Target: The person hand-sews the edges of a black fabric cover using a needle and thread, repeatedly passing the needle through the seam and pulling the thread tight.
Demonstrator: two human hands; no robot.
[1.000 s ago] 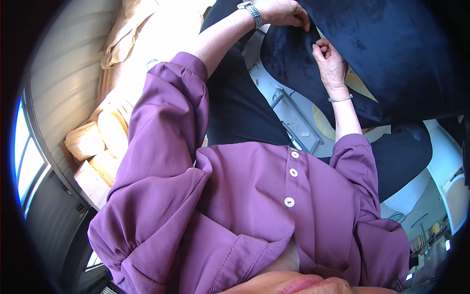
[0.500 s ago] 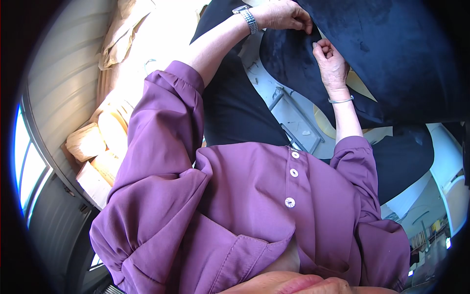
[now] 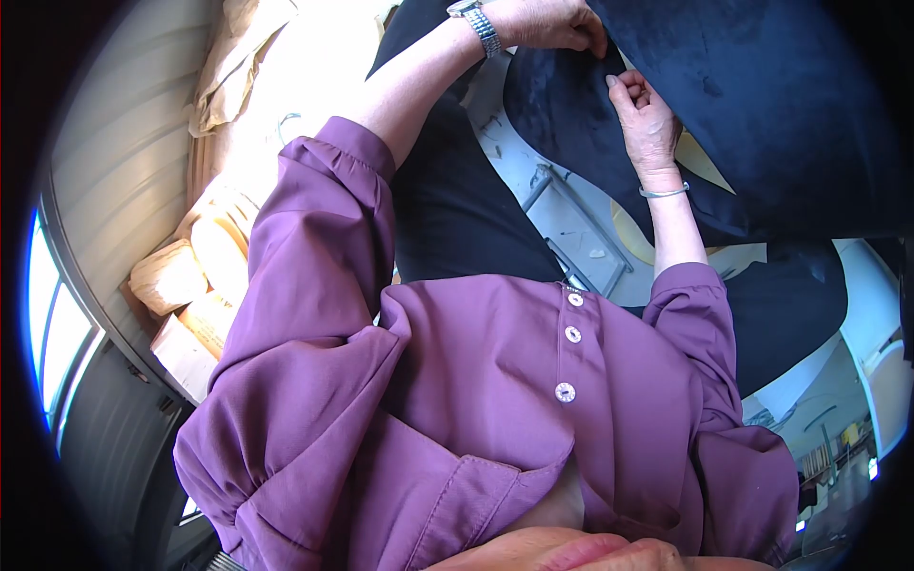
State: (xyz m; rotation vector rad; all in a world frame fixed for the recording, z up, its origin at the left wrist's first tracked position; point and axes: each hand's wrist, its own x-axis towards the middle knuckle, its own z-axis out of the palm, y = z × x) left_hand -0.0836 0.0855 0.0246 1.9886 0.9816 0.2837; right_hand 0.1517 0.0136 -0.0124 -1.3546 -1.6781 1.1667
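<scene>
Dark navy cloth [image 3: 781,114] spreads over the upper right and covers part of the lap. At its near edge, my left hand [image 3: 545,24], with a metal watch on the wrist, curls its fingers down and pinches the dark fabric. Just below and to the right, my right hand [image 3: 649,128], wearing a thin bangle, has thumb and fingers pressed together on the fabric by the same edge. A small gap lies between the two hands. Whether something tiny sits between the fingertips cannot be made out.
Between the dark-trousered legs [image 3: 457,200] a grey metal frame [image 3: 581,224] stands over a pale floor with scraps on it. Brown paper-wrapped bundles [image 3: 168,276] and a carton [image 3: 186,357] are at the left, beside a ribbed metal door [image 3: 114,143]. Crumpled brown paper [image 3: 233,71] lies farther up.
My left hand has shifted slightly up and left. My right hand stays at nearly the same place, its fingertips a touch lower and still pinched at the dark cloth.
</scene>
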